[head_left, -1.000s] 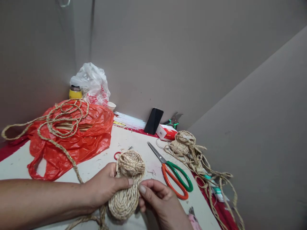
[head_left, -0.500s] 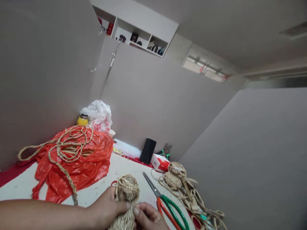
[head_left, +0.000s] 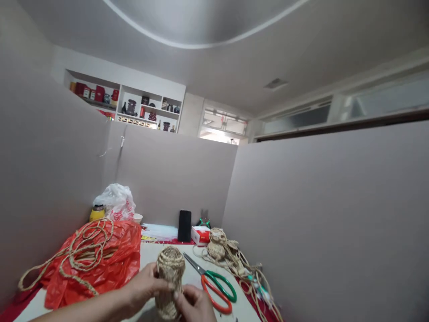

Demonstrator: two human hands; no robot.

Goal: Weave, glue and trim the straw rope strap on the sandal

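Observation:
My left hand grips the side of a small woven straw shoe, thumb lying across its middle. My right hand pinches the same straw shoe from the lower right, fingers curled on the weave. Both hands sit at the bottom edge of the view above a white table. Scissors with one green and one orange handle lie just right of the shoe, blades pointing up-left.
A red plastic bag with coiled braided straw rope lies at left. More woven straw pieces with loose strands sit at right. A black phone, red-white box, white bag and yellow jar stand by grey partition walls.
The head has tilted sharply upward, so the table and hands dropped to the bottom of the view and shelves and ceiling appeared. Both hands keep hold of the straw shoe.

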